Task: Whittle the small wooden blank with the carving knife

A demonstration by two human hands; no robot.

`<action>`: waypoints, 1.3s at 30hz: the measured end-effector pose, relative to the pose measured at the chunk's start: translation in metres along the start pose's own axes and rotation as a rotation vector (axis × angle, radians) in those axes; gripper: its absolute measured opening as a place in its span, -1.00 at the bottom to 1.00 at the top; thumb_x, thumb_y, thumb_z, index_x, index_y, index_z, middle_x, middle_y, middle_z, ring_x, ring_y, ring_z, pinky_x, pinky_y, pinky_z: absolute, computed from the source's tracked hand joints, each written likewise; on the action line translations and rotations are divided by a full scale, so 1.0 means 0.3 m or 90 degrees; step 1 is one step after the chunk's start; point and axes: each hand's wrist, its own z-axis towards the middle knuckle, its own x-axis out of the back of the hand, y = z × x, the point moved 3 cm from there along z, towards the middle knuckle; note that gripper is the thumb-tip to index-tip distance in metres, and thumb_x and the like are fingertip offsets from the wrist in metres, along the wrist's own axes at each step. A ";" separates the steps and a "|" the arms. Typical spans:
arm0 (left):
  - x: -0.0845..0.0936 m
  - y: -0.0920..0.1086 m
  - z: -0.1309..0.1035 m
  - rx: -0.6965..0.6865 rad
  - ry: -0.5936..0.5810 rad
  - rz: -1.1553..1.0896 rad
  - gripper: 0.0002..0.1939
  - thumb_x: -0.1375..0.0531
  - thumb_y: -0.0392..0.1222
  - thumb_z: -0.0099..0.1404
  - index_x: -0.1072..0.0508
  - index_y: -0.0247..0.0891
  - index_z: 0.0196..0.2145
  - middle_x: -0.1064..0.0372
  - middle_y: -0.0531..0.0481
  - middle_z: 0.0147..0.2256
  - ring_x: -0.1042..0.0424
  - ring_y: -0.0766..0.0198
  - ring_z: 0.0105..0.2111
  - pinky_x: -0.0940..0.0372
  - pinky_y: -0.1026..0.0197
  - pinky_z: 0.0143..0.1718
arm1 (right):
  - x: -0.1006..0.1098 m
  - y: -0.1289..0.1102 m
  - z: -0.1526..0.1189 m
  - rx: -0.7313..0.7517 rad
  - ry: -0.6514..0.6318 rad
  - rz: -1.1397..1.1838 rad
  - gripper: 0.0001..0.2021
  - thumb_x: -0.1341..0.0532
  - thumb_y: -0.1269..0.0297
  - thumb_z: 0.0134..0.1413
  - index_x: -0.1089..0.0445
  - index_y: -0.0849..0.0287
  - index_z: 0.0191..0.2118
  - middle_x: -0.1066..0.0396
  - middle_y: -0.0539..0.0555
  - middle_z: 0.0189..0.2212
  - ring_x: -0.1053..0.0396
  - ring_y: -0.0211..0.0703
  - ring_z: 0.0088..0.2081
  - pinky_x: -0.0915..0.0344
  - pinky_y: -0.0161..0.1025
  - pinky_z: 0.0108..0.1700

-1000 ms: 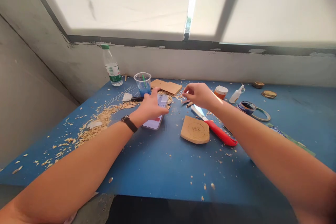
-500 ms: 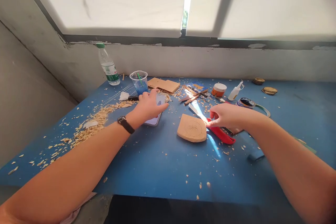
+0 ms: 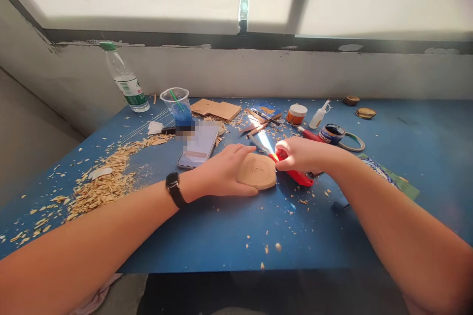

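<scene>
A pale wooden block with a round pencil-like drawing on top lies flat on the blue table. My left hand, with a black watch on the wrist, grips the block's left side, fingers along the far edge and thumb along the near edge. Just right of the block, my right hand is closed, thumb and fingers pinching the red-handled knife. The knife's handle has a ridged edge, and its pale blade points up and left into a bright streak of sunlight. Part of the handle is hidden by my fingers.
Behind my left hand lies a phone, near a plastic cup and a water bottle. Wood shavings cover the left. Farther back are a board, orange jar, glue bottle, ink jar and tape roll.
My left hand has moved from over the phone down and right onto the wooden block. My right hand stays at the red-handled knife. The whole view has shifted somewhat.
</scene>
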 end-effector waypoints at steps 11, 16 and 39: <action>0.055 0.014 -0.052 0.054 0.121 -0.053 0.16 -0.48 0.19 0.02 -0.16 -0.37 0.42 -0.19 -0.35 0.16 -0.27 -0.23 0.22 -0.31 -0.32 0.31 | -0.029 -0.002 0.029 0.109 0.009 0.387 -0.81 -0.19 0.16 0.17 -0.39 0.08 -0.13 -0.54 0.10 -0.30 -0.48 -0.08 -0.35 -0.35 -0.16 -0.36; 0.050 0.010 -0.065 0.060 0.143 -0.246 -0.14 -0.38 0.08 0.28 -0.18 -0.21 0.40 -0.27 -0.32 0.25 -0.34 -0.17 0.24 -0.39 -0.26 0.24 | -0.042 -0.078 0.007 0.223 -0.001 0.551 -0.67 -0.22 0.01 0.25 -0.31 0.08 0.01 -0.46 0.02 -0.31 -0.47 -0.13 -0.34 -0.43 -0.17 -0.34; 0.017 -0.006 -0.066 0.126 0.115 -0.613 -0.23 -0.37 -0.06 0.24 -0.18 -0.13 0.32 -0.45 -0.02 -0.18 -0.41 0.26 -0.39 -0.30 0.21 -0.39 | -0.047 -0.148 -0.089 0.354 0.285 -0.019 -0.71 -0.07 0.00 0.49 -0.30 0.10 -0.19 -0.42 0.06 -0.36 -0.23 -0.15 -0.38 0.07 -0.19 -0.35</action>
